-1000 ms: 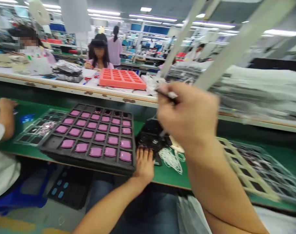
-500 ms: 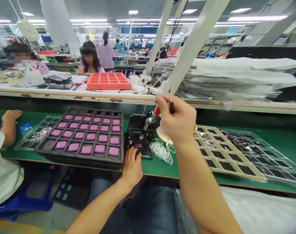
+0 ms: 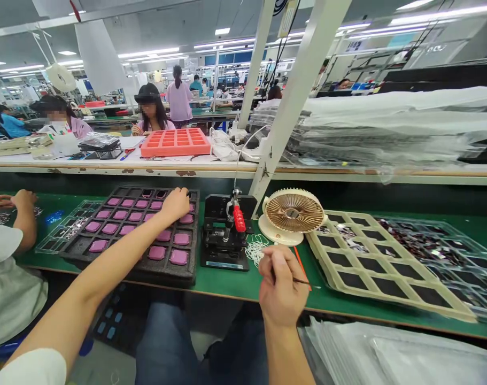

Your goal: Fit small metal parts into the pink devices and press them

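My left hand point(image 3: 176, 205) reaches over the far right of a black foam tray point(image 3: 192, 270), fingers bent together at a compartment; what they grip is hidden. Pink watch-like cases point(image 3: 179, 257) fill many compartments, with black-faced pieces point(image 3: 161, 193) along the far row. My right hand point(image 3: 282, 272) is closed round a thin dark tool point(image 3: 301, 281) with a pale pointed tip directed right, above the green bench. Between the hands stands a black clamp fixture point(image 3: 226, 235), its red handle point(image 3: 239, 218) pointing down. No hand touches it.
A cream fan point(image 3: 293, 213) and bundled white cord point(image 3: 256, 249) are right of the fixture. Farther right are a beige tray point(image 3: 387, 267) and clear trays point(image 3: 463, 256). An orange divided tray point(image 3: 175, 143) sits on the shelf. A co-worker's arm point(image 3: 25, 219) is at left.
My left hand has gone from the fixture's base to the tray's far right. My right hand has left the red handle and come down right of the fixture; the handle has swung down.
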### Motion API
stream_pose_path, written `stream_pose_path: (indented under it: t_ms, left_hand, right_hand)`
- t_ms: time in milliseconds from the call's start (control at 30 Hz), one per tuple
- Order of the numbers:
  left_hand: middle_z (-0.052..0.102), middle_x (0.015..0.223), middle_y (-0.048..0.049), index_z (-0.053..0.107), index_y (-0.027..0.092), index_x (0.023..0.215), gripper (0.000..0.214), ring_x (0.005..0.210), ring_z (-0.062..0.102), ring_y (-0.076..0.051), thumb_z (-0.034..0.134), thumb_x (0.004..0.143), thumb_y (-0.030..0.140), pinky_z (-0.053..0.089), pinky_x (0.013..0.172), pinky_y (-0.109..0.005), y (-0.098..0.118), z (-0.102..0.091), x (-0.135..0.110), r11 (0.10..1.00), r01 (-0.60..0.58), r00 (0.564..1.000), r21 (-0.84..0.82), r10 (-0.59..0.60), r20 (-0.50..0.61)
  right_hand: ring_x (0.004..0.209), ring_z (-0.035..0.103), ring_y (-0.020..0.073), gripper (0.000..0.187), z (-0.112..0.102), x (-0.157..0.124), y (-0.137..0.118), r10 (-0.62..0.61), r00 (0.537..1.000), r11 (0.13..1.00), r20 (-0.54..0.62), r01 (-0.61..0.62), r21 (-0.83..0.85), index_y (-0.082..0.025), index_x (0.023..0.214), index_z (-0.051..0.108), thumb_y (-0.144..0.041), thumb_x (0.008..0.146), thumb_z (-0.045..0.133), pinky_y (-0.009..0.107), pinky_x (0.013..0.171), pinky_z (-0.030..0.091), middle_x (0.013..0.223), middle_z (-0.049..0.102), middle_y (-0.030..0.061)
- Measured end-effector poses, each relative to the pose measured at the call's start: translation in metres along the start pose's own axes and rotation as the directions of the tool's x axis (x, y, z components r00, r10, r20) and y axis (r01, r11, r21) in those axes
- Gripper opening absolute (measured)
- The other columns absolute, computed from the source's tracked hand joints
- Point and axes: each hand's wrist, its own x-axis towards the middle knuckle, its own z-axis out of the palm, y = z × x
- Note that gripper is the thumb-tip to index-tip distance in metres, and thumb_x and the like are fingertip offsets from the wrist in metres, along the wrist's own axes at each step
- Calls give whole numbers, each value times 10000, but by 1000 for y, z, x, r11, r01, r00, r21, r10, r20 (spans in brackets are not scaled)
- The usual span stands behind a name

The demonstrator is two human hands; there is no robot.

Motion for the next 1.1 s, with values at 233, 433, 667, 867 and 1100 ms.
stream_pose_path:
  t_ms: [233,433,667,867,1100]
  left_hand:
    - [656,1378,-131,642,178,1350,411,1172,681,-292,707,996,377,600,969,-514,0,37,70,979,201,967,11,-200,158]
    - [661,1371,-119,648,190,1340,393,1163,685,-286,702,1000,378,604,963,-502,-9,17,72,908,324,938,-266,-274,211]
    - [756,1207,-147,708,114,1236,340,1030,754,-238,693,1009,366,640,922,-426,-12,-39,-16,606,328,945,-725,-196,263]
    - [828,1054,-130,749,142,1286,540,893,810,-276,867,852,442,694,824,-426,29,-40,-174,381,368,930,-848,-140,341]
    - [844,1132,-95,833,217,1177,419,912,817,-249,908,808,399,704,842,-358,70,2,-252,218,421,893,-881,-270,360]
  right_hand:
    - [765,597,175,490,-54,-59,24,564,820,765,97,-564,313,-195,791,754,-650,954,667,325,718,540,878,626,50]
    - [542,494,129,678,-74,-87,32,732,670,608,121,-723,327,-161,893,820,-813,893,633,271,519,469,604,569,16]
    - [727,719,198,310,-61,-87,35,514,842,820,166,-539,193,-221,1114,841,-418,876,867,350,748,637,807,765,59]
    - [1140,759,274,300,-24,-79,7,14,963,1000,268,-20,19,-316,1182,829,-137,962,732,431,995,649,1275,762,87]
    - [1253,723,309,561,-3,-85,1,-209,891,977,404,206,50,-296,1399,703,22,938,672,582,1116,596,1311,765,71]
